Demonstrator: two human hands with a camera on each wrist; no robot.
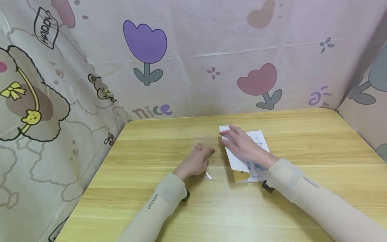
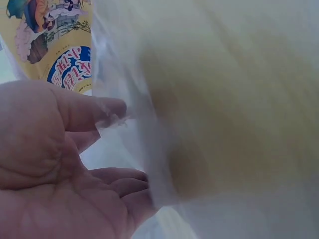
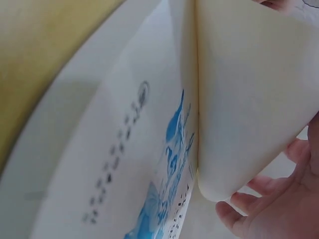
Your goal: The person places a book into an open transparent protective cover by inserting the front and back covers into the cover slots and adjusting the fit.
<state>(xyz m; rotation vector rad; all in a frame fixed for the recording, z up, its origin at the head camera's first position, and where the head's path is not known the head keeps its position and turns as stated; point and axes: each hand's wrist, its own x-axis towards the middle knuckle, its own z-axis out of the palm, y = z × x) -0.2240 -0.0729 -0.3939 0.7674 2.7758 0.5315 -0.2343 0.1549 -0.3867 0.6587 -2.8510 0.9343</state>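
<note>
A paper book point(image 1: 259, 172) lies on the right of the table's middle, showing a page with blue drawings. Its front leaf point(image 1: 237, 161) is folded leftward, white above, with yellow at the lower corner. My right hand point(image 1: 242, 146) lies over this leaf, fingers extended towards its left edge. In the right wrist view, the raised leaf point(image 3: 249, 94) stands beside the fingers. My left hand point(image 1: 195, 163) pinches a clear plastic film point(image 2: 224, 124) by its edge, the thumb overlapping a torn-looking corner. Yellow printed cover art point(image 2: 75, 59) shows beyond that thumb.
The wood-grain table point(image 1: 121, 201) has a rounded back edge against a printed cloth point(image 1: 196, 40) with tulips and bears. More cloth hangs at the left and right sides. Black straps or mounts show under both wrists.
</note>
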